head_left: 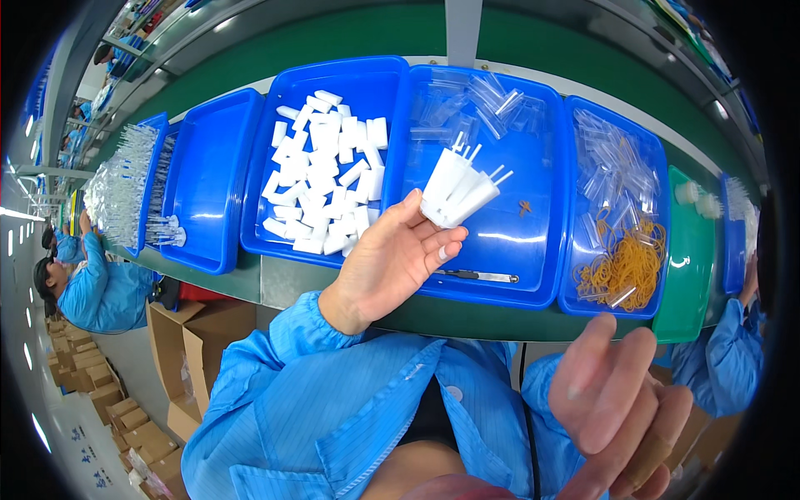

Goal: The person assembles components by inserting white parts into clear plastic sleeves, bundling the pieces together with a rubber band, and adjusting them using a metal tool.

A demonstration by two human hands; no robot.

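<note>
My left hand (387, 254) is closed round the lower end of a bundle of white plastic pieces (458, 190), raised over the middle blue tray. Thin pale rods stick up out of the bundle's top. The several pieces fan apart slightly upward. Close to the camera at the lower right, my right hand (621, 408) has its fingers bent and thumb and forefinger close together; what they hold, if anything, cannot be made out. It is nearest to the right blue tray (568, 283), where orange rubber bands (625, 262) and clear plastic tubes (612, 158) lie.
Loose white pieces (321, 179) fill a blue tray left of centre. The middle tray (492, 292) holds clear sleeves (492, 100), a pen (479, 276) and a small orange clump. Farther left stands another blue tray (208, 183). Cardboard boxes (187, 350) and a co-worker (100, 287) are at left.
</note>
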